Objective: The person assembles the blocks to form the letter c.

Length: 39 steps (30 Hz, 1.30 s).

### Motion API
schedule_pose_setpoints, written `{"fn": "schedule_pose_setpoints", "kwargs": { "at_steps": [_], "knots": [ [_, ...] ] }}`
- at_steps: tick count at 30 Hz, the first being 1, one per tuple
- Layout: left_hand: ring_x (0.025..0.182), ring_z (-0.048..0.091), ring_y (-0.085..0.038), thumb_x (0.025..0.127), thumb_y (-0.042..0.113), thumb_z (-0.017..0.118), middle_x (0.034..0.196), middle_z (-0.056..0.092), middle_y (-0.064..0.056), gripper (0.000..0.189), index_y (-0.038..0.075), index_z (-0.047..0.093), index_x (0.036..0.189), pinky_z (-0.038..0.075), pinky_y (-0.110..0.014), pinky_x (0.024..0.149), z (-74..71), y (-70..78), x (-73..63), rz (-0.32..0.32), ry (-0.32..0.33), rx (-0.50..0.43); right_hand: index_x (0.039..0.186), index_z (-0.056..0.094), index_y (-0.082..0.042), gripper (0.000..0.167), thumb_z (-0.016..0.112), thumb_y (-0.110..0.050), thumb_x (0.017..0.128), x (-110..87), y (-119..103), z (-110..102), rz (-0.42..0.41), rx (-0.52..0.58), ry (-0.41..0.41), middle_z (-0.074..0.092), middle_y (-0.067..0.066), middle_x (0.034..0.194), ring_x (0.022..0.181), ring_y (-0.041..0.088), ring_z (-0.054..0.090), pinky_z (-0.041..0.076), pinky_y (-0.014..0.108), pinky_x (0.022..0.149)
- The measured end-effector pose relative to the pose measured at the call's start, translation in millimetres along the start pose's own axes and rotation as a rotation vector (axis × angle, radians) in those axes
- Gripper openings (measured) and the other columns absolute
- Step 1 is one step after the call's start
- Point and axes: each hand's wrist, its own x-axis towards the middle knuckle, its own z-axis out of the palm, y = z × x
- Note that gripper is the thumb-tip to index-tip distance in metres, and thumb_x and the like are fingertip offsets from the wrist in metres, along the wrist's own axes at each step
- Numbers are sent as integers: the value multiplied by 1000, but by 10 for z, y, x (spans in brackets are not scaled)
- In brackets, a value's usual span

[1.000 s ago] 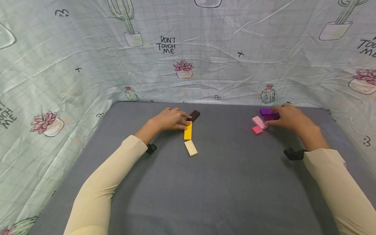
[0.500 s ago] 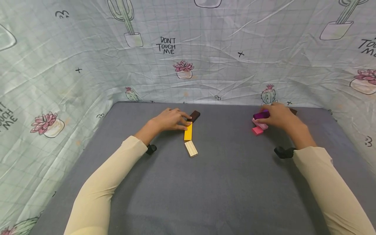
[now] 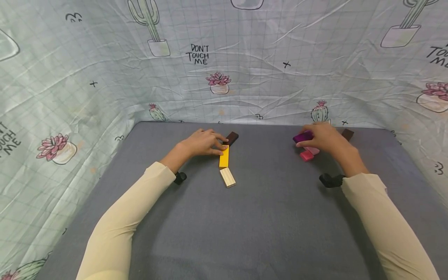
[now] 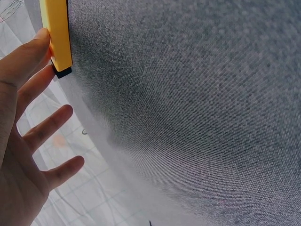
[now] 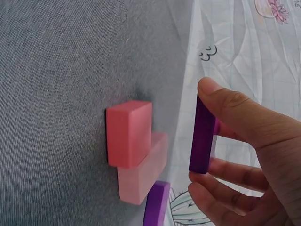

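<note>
My left hand (image 3: pixel 204 142) is at the far end of a yellow block (image 3: pixel 224 157), thumb on its side and index finger at its end. In the left wrist view, the other fingers (image 4: pixel 63 172) spread away from it. A dark brown block (image 3: pixel 232 137) lies behind the yellow one, and a pale wood block (image 3: pixel 228 177) lies at its near end. My right hand (image 3: pixel 327 137) pinches a dark purple block (image 5: pixel 202 136) between thumb and fingers, raised above the table. Below it are a coral-red block (image 5: pixel 129 134) and a light pink block (image 5: pixel 141 174), lying against each other.
A violet block (image 5: pixel 156 205) lies beyond the pink one, hidden by my right hand in the head view. Another brown block (image 3: pixel 347 135) sits right of that hand. The grey table (image 3: pixel 245 225) ends at a cactus-print cloth (image 3: pixel 259 85) hanging behind and at both sides.
My right hand has taken the dark purple block from the right-hand group and moved left with it, over the pink block. This uncovers the brown block at right. The left hand stays put.
</note>
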Motion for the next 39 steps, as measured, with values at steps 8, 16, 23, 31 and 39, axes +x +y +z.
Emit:
{"fn": "schedule_pose_setpoints", "kwargs": {
  "at_steps": [8,16,23,31,39],
  "knots": [
    [136,47,-29,99,43,66,148,55,8,35,28,72,129,35,-64,109,5,-10,-3,1,14,-7,117,74,-4,44,83,-33,85,60,-87,19,-24,36,-4,72,15,102,83,26,59,49,43,70],
    [136,47,-29,100,43,65,149,55,9,34,29,71,130,35,-63,108,12,-16,1,2,11,-11,118,74,-4,44,82,-33,86,122,-170,54,-26,45,-16,74,15,102,84,27,60,50,44,73],
    [136,47,-29,99,43,65,149,54,9,35,28,71,130,35,-63,108,17,-13,8,-4,3,-9,120,74,-4,45,82,-33,87,170,-240,99,-20,43,-36,74,17,104,85,28,60,50,47,76],
    [137,46,-29,99,45,64,151,53,10,36,29,71,131,31,-65,111,5,-5,-4,-8,-12,-17,120,74,-3,44,83,-31,86,262,-326,146,-28,67,-36,74,16,104,88,29,61,50,48,79],
    [136,46,-29,99,47,63,150,52,10,37,30,71,131,31,-66,111,19,-27,10,-7,-8,-13,117,75,-3,44,82,-35,86,382,-404,178,-43,59,-44,75,15,104,87,28,62,49,46,76]
  ]
}}
